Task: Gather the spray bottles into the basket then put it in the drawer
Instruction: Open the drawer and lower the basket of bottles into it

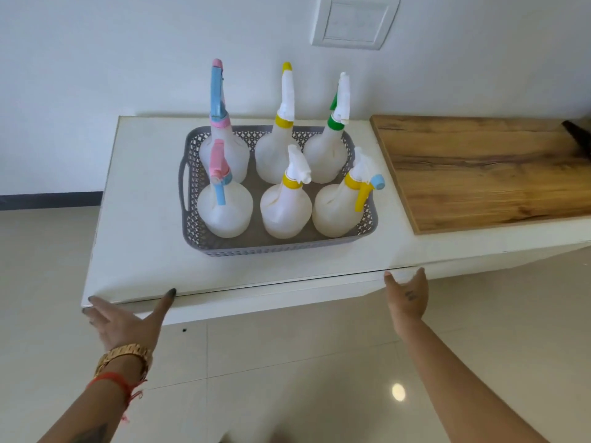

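Grey lattice basket (204, 219) | six translucent spray bottles (286, 203) upright | hands spread, holding nothing

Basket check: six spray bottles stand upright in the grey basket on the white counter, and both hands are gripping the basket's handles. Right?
Not quite. In the head view the left hand and right hand are open at the white counter front edge, clear of the grey basket. The six spray bottles do stand upright in it.
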